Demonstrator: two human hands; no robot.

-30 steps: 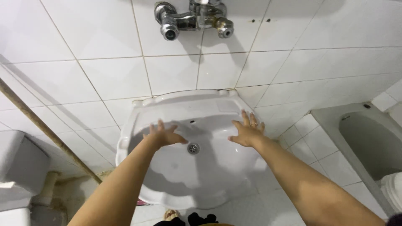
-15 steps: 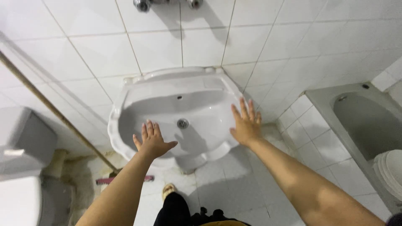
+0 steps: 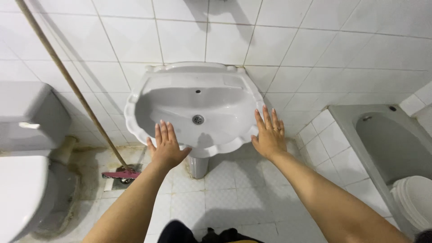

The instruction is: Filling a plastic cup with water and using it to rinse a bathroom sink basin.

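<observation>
Over the white washbasin (image 3: 180, 96), left hand (image 3: 166, 147) at 7 o'clock and right hand (image 3: 269, 134) at 4 o'clock hover flat, fingers spread, grasping nothing. Basin looks dry and bare; broom (image 3: 120, 173) untouched at 8 o'clock.

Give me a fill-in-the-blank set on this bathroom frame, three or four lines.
1. Both hands, left hand and right hand, are spread flat with fingers ____.
2. The drain sits in the white ____.
3. The broom with the pink head leans against the tiled ____.
4. A ring shows on the ____ hand.

Missing words: open; sink; wall; right
</observation>
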